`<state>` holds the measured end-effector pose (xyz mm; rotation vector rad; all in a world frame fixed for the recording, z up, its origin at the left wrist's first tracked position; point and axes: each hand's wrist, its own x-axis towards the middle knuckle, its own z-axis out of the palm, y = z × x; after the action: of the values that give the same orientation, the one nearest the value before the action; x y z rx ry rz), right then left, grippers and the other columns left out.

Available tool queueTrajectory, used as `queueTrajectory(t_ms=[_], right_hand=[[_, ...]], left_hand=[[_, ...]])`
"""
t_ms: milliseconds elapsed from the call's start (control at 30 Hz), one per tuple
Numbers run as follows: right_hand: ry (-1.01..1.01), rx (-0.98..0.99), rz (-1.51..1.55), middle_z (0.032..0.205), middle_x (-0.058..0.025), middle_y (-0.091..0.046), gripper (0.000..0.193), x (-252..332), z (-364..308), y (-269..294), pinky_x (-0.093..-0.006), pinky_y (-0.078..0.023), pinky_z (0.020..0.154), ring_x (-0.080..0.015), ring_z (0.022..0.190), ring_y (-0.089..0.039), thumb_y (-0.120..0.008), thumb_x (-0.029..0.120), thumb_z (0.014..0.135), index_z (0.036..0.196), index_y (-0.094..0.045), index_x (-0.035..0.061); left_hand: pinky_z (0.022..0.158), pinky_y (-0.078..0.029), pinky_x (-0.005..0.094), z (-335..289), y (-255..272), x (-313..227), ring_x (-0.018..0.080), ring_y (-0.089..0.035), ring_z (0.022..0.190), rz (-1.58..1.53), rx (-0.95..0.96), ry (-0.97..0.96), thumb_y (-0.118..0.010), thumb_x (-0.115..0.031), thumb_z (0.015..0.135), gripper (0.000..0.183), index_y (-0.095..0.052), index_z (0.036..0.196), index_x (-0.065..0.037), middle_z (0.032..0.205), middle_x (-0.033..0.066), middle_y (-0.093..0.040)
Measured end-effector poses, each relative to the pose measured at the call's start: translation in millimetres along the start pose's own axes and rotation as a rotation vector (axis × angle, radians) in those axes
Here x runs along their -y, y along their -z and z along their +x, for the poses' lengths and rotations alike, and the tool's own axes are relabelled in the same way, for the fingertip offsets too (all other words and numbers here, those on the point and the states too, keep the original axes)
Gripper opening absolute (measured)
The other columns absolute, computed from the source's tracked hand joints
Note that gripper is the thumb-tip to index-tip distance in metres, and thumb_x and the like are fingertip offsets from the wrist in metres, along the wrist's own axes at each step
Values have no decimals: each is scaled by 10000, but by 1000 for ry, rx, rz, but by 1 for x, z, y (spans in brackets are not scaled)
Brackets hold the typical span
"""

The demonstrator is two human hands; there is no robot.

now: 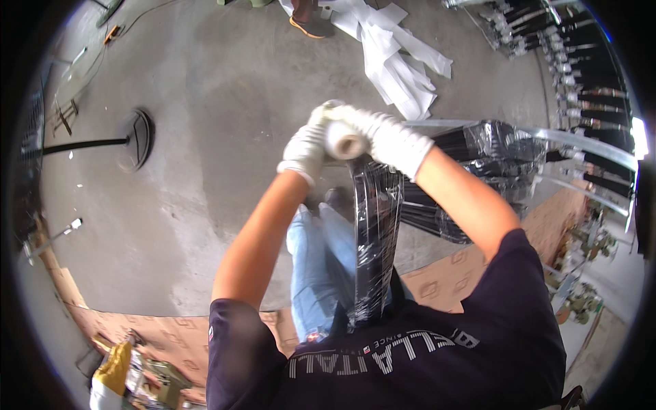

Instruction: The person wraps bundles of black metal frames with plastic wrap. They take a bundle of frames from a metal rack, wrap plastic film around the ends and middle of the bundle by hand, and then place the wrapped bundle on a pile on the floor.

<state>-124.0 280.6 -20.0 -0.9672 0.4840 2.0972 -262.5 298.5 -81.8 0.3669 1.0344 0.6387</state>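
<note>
A roll of clear stretch film (339, 141) is held out in front of me, with its cardboard core end toward me. My left hand (303, 151), in a white knitted glove, is closed round its left side. From the right, my right hand (394, 141), gloved the same way, grips the roll near its far end; some of its fingers are hidden. Just below the roll, a long black bundle (376, 232) wrapped in shiny film stands up close to my body.
More film-wrapped black bundles (488, 160) rest on a metal frame (581, 142) at the right. White sheets (400, 65) lie on the grey floor ahead, near another person's shoe (307, 27). A round black base with a pole (139, 140) is at the left. Patterned cardboard (451, 277) lies near me.
</note>
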Motion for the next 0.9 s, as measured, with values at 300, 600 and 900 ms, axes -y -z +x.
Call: queueTrajectory(t_ms=[300,600,900], right_hand=[[220,-314,-496,858,-87,-640,211,51,-49,99,-298,-528,567,-186,749,-624,-654,118,780,951,-607,4],[-84,80,217,1037,-110,-634,355,-32,-20,198,-391,-480,865,-261,945,-600,-383,276,899,1003,-599,15],[245,-182,-653,1049,-60,-633,283,-26,9,186,-286,-466,853,-179,953,-594,-474,247,903,1068,-591,49]], left_hand=[[902,-406,285,84,-6,78,198,-536,1077,831,787,-59,-516,-453,871,497,-565,1189,-74,1175,80,-586],[883,-446,333,-8,22,153,229,-536,1028,1352,-187,-810,-676,-183,719,492,-513,1157,-29,1169,128,-552],[699,-542,332,-67,42,96,188,-616,807,-388,-73,235,-666,-162,794,260,-578,996,-25,925,103,-617]])
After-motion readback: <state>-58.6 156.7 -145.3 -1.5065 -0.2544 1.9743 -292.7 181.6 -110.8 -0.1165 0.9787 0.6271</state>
